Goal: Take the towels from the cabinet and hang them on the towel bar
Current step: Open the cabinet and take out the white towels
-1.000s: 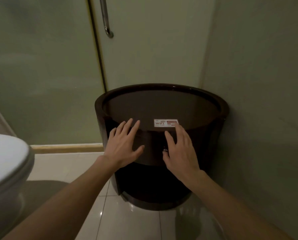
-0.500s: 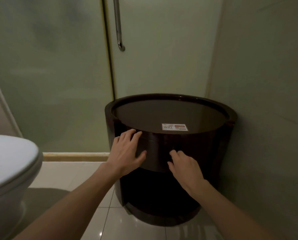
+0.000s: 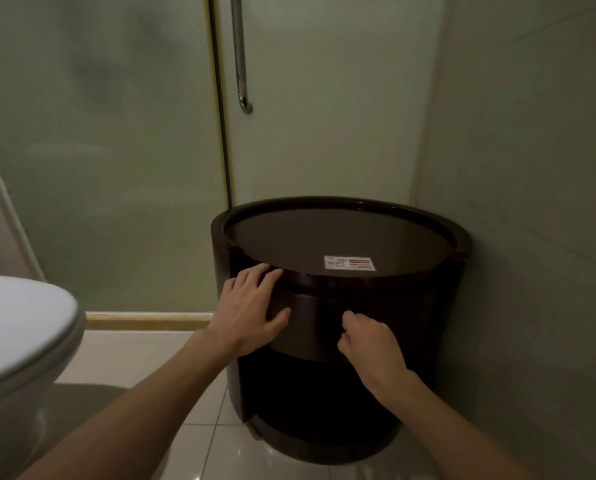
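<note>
frosted shower door (image 3: 324, 98) and wall corner the round dark cabinet (image 3: 428, 323), near the toilet (image 3: 19, 327). no towels show; presumably they sit inside, behind the curved drawer front (image 3: 313, 323). left hand (image 3: 248, 310) lies flat on that front, fingers (image 3: 258, 275) straight and spread, likely bracing. right hand (image 3: 372, 344) curls its fingers (image 3: 353, 318) tight against the front, as if to pull; whether they pinch a knob i cannot tell.
</note>
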`<state>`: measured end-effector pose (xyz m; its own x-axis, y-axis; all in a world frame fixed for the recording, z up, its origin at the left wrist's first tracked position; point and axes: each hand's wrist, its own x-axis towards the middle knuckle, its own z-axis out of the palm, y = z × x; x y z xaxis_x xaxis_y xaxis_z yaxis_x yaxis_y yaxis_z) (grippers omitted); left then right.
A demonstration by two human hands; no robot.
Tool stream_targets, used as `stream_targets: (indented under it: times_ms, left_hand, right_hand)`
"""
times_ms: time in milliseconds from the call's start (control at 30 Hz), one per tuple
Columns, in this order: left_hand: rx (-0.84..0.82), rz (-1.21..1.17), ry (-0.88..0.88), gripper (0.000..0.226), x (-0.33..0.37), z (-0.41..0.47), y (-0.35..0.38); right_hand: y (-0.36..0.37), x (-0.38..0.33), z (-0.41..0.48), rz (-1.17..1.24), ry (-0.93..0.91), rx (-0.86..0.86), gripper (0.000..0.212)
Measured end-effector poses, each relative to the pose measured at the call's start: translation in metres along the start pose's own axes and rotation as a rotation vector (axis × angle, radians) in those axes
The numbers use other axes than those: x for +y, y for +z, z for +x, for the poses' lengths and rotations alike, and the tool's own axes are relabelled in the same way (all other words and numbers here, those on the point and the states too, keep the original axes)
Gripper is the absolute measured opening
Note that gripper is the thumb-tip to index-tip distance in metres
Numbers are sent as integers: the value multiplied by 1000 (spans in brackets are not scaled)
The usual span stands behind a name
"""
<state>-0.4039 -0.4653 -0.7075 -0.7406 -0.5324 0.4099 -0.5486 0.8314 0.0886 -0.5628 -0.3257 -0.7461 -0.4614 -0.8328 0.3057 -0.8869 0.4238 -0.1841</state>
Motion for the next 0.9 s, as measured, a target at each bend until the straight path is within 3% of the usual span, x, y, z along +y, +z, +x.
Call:
stream_targets:
  times_ms: [267, 533, 700, 800, 900]
  left_hand:
    - [26, -2, 55, 78, 3, -5, -13]
    - [19, -62, 156, 73, 15, -15, -32]
    - [-32, -72, 185, 74, 24, -25, -34]
    - [-76, -108, 178, 65, 31, -30, -31]
    - [-129, -144, 157, 58, 39, -29, -32]
  right_hand:
    - [-16, -6, -49, 121, -18, 29, 18]
    - [-30, -16, -93, 181, -3, 10, 16]
    - [-25, -20, -108, 35, -31, 103, 79]
    - [-17, -12, -120, -7, -5, 142, 82]
    - [-30, -21, -128, 40, -21, -21, 65]
